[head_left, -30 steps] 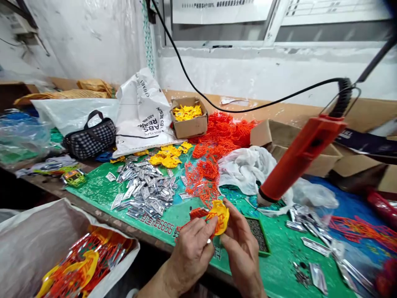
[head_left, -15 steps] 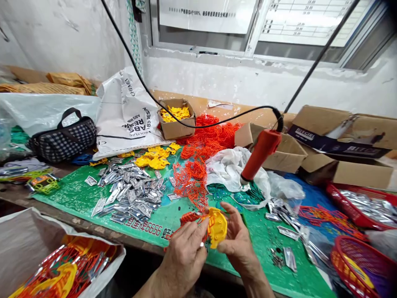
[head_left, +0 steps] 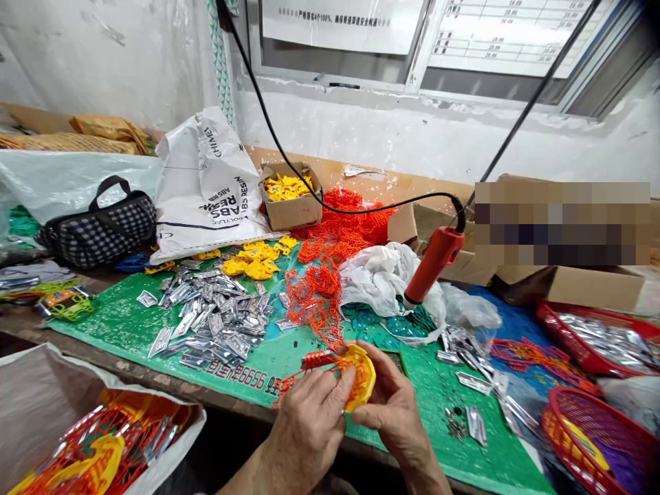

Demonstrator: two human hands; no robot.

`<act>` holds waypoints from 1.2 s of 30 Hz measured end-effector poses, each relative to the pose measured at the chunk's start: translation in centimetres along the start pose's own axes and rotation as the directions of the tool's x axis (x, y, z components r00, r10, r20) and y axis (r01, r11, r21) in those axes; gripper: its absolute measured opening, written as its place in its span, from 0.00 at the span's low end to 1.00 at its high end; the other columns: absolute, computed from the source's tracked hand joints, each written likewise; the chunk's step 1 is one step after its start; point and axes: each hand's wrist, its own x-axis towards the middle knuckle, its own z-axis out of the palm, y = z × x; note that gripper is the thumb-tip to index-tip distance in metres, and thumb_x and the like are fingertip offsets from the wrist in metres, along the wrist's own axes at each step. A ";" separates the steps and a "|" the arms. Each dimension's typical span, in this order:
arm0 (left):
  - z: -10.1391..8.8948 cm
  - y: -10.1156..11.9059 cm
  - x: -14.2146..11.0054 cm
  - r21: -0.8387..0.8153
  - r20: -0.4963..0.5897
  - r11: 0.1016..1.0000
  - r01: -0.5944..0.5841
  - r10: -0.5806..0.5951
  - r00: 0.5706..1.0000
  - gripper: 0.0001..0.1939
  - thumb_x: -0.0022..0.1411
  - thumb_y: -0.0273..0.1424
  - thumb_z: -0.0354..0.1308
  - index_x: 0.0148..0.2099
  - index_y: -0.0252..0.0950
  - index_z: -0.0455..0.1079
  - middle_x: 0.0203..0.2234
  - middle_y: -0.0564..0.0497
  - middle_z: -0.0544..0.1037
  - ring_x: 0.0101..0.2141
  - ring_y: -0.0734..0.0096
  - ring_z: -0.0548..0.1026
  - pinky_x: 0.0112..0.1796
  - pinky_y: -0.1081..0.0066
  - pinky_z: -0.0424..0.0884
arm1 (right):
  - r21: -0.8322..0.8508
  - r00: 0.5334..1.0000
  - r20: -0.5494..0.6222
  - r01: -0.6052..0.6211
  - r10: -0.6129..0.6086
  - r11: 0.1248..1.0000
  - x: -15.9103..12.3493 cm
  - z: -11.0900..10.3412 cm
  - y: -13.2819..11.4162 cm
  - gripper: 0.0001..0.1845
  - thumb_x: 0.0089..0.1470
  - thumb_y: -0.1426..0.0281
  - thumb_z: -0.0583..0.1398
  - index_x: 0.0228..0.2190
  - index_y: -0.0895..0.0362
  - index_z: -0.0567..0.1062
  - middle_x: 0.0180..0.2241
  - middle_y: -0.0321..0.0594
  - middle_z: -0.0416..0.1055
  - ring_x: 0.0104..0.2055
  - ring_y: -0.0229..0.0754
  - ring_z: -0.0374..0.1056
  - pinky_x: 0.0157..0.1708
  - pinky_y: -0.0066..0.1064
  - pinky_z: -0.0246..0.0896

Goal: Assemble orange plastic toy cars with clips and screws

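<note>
Above the near edge of the bench, my right hand (head_left: 397, 405) is closed round the edge of a curved yellow plastic piece (head_left: 368, 375), thumb below and fingers behind. My left hand (head_left: 309, 430) is closed, its fingers pressing an orange plastic strand piece (head_left: 315, 359) against the inside of the yellow piece. Orange strands trail out to the left of the fingers. What lies under the left fingertips is hidden. Just behind my right hand a small green tray (head_left: 403, 364) shows in part. A red electric screwdriver (head_left: 436, 265) hangs tilted beyond it.
Silvery flat pieces (head_left: 216, 313), yellow pieces (head_left: 252, 261) and an orange net heap (head_left: 317, 295) lie on the green bench cover (head_left: 124, 309). An open white sack (head_left: 31, 405) stands lower left. Red baskets (head_left: 554, 412) are at right. A cable (head_left: 268, 124) loops over the bench.
My view has swung right, then steadied. The yellow piece has tilted so its inner side faces me, with the orange piece against it. My right fingers, spread half a second ago, have closed round it.
</note>
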 end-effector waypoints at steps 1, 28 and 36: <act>0.0 0.0 0.0 0.002 0.004 1.000 0.002 -0.002 1.000 0.37 0.56 0.16 0.49 0.69 0.33 0.52 0.33 0.45 0.78 0.31 0.59 0.77 0.30 0.61 0.78 | 0.004 1.000 0.002 0.001 -0.001 1.000 0.0 0.0 0.0 0.44 0.24 0.66 0.79 0.49 0.48 0.77 0.52 0.44 0.76 0.54 0.53 0.72 0.54 0.42 0.69; 0.0 -2.7 -0.6 -0.620 0.784 -0.530 0.578 -0.453 0.425 0.12 0.53 0.36 0.67 0.35 0.32 0.74 0.21 0.55 0.71 0.18 0.79 0.65 0.23 0.76 0.66 | -0.391 0.962 0.148 -0.157 0.230 0.907 2.4 1.6 -2.4 0.23 0.48 0.61 0.68 0.47 0.51 0.79 0.38 0.36 0.77 0.38 0.40 0.71 0.40 0.31 0.67; 0.7 -3.7 -0.9 -0.505 0.846 -0.479 0.718 -0.439 0.302 0.16 0.50 0.40 0.68 0.33 0.32 0.73 0.17 0.59 0.66 0.15 0.82 0.58 0.18 0.78 0.59 | -0.431 0.944 0.150 -0.204 0.292 0.879 1.9 0.8 -0.7 0.21 0.48 0.61 0.67 0.46 0.51 0.80 0.34 0.34 0.77 0.33 0.39 0.68 0.37 0.31 0.66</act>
